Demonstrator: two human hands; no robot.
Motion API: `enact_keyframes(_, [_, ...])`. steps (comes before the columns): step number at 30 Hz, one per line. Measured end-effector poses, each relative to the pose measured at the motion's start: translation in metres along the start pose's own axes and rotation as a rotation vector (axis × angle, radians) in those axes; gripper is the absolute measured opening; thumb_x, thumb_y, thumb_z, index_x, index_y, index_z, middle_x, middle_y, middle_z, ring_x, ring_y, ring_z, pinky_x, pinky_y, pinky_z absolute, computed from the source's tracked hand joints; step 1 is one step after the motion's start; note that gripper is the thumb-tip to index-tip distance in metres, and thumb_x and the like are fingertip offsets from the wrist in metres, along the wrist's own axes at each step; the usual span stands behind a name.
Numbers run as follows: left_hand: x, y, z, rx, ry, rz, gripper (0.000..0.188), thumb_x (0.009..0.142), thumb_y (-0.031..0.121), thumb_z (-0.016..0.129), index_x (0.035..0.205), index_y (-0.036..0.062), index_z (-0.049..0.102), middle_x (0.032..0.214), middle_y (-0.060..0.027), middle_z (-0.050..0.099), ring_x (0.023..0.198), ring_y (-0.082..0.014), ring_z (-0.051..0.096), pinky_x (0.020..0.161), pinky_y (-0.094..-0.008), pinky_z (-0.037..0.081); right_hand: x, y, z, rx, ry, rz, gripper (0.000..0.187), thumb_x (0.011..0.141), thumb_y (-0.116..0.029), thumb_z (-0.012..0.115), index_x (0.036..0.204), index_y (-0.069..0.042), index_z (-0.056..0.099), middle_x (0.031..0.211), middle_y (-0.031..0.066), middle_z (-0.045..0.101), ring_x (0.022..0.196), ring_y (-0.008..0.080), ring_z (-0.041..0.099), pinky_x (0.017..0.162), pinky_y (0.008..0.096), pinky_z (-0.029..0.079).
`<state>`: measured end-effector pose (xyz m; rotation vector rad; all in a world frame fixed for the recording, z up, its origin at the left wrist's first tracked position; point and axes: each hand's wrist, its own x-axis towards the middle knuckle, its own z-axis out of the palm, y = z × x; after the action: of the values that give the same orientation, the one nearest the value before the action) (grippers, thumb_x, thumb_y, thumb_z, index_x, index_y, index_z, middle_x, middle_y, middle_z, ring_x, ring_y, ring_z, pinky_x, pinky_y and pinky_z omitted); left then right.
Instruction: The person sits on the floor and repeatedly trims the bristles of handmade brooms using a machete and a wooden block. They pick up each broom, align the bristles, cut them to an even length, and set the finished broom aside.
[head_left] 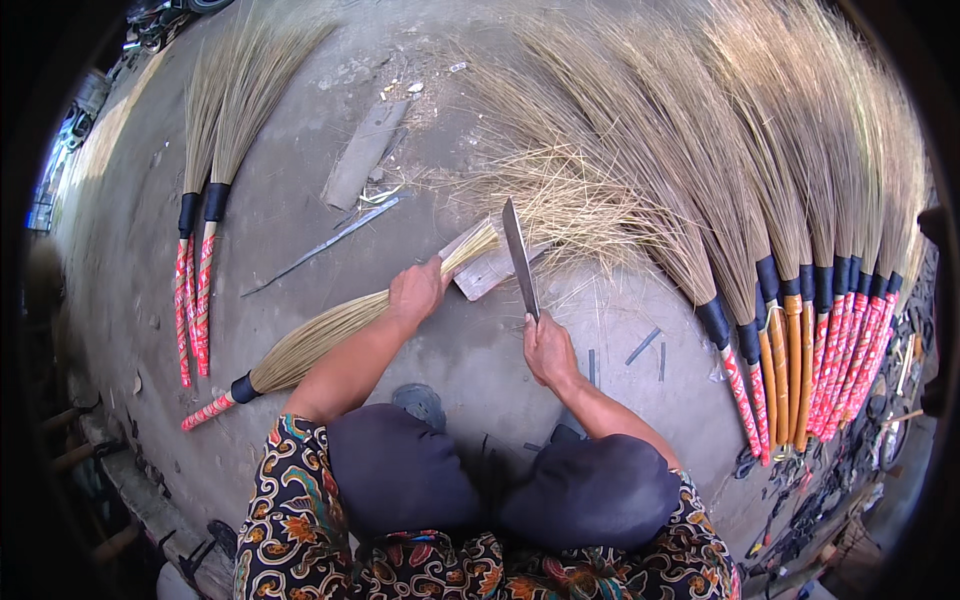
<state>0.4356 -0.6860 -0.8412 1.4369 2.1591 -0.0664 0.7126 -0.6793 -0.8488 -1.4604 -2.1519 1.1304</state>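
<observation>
Grip of the left hand [416, 290] is clamped around the bristles [472, 248] of a broom [320, 342], which slants across the floor [470, 365], tips over a wooden block [490, 277]. The right hand [549, 350] is closed on a knife [519, 255], blade pointing away from the body. Loose straw [585, 205] lies beside the block; a row of brooms [800, 220] lines the right.

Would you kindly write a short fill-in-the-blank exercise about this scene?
1. The right hand holds a ____.
2. The left hand grips a broom by its bristles, not its ____.
3. The larger group of brooms is on the picture's ____ side.

Missing words: knife; handle; right.
</observation>
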Motion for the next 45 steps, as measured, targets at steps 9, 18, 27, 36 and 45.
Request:
enact_keyframes(9, [-0.022,0.015,-0.099,-0.070,-0.099,0.082,0.054,0.101,0.053,0.063,0.116,0.0012,0.069,0.107,-0.0275,0.074,0.105,-0.0453,0.071,0.091,-0.0558,0.056,0.021,-0.033,-0.043,-0.374,0.091,-0.054,0.055,0.107,-0.030,0.057,0.143,0.010,0.048,0.146,0.0342,0.051,0.130,0.0435,0.058,0.108,0.0482,0.049])
enact_keyframes(18, [-0.106,0.073,-0.195,-0.035,0.334,0.569,0.119,0.071,0.057,0.090,0.154,-0.0097,0.036,0.158,-0.0311,0.038,0.152,-0.0461,0.033,0.125,-0.0509,0.032,0.060,-0.120,-0.056,1.286,-0.149,0.136,0.055,0.110,-0.027,0.056,0.154,0.002,0.042,0.149,0.0203,0.054,0.133,0.0304,0.058,0.116,0.0450,0.045])
enact_keyframes(27, [-0.206,-0.210,-0.147,-0.106,0.051,-0.087,0.120,0.064,0.061,0.093,0.158,0.0108,0.039,0.161,-0.0205,0.040,0.153,-0.0414,0.034,0.126,-0.0518,0.029,0.125,-0.102,-0.100,1.255,-0.052,0.151,0.045,0.110,-0.034,0.053,0.141,-0.001,0.055,0.136,0.0130,0.064,0.124,0.0254,0.063,0.109,0.0425,0.048])
enact_keyframes(36, [-0.203,-0.313,-0.062,-0.114,0.490,-0.146,0.066,0.068,0.026,0.091,0.127,0.0138,0.065,0.117,-0.0116,0.067,0.112,-0.0356,0.064,0.097,-0.0472,0.054,0.189,-0.109,-0.138,1.073,-0.067,0.155,0.084,0.104,-0.062,0.055,0.157,0.002,0.038,0.156,0.0179,0.049,0.139,0.0299,0.052,0.115,0.0513,0.043])
enact_keyframes(45, [-0.193,-0.371,-0.288,-0.180,0.818,-0.409,0.067,0.071,0.028,0.086,0.133,0.0109,0.066,0.121,-0.0238,0.072,0.115,-0.0420,0.068,0.098,-0.0483,0.055,0.140,-0.046,-0.216,0.820,0.464,0.185,0.098,0.104,-0.072,0.040,0.166,0.001,0.019,0.164,0.0266,0.037,0.144,0.0396,0.048,0.110,0.0511,0.048])
